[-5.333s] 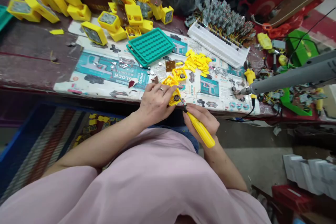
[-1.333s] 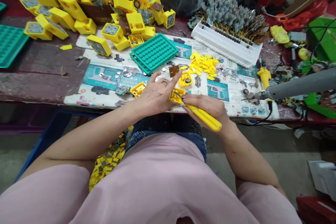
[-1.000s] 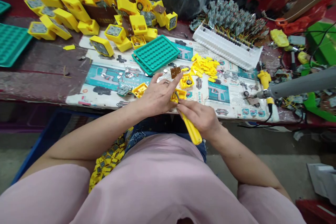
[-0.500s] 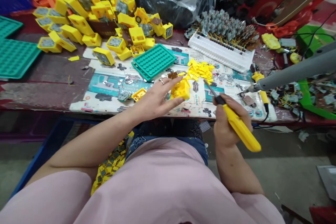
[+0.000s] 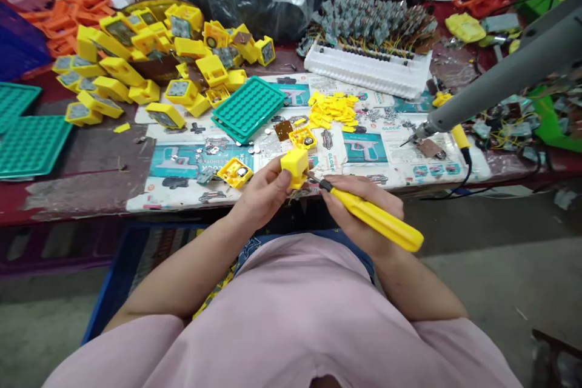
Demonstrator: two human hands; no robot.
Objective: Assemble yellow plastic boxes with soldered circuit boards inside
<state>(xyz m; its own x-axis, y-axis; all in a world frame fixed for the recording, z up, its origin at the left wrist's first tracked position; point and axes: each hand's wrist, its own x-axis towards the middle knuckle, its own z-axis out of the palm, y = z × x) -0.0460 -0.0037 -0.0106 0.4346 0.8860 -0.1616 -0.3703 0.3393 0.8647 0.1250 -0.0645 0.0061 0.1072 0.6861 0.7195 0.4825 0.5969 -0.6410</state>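
My left hand (image 5: pixel 266 191) is closed around a small yellow plastic case (image 5: pixel 294 165), lifted just off the table's front edge. In my right hand (image 5: pixel 364 209) is a screwdriver (image 5: pixel 377 215) with a yellow handle and a black collar. Its thin metal shaft reaches the right side of the case; the very tip is hidden there. Beyond the case lies an open yellow case (image 5: pixel 303 139) with a round metal part inside. Another open yellow case (image 5: pixel 235 172) rests left of it, beside my left hand. A brown circuit board (image 5: pixel 284 130) sits near them.
Small yellow plastic pieces (image 5: pixel 334 110) lie heaped beyond my hands. A teal tray (image 5: pixel 249 109) is left of them. Yellow cases (image 5: pixel 120 70) are piled at the back left. A white rack (image 5: pixel 366 70) holds circuit boards. A grey arm (image 5: pixel 482 85) reaches in from the right.
My left hand has gone from resting with spread fingers by a yellow case to gripping one at the table's front edge. My right hand has brought the screwdriver leftward to the case.
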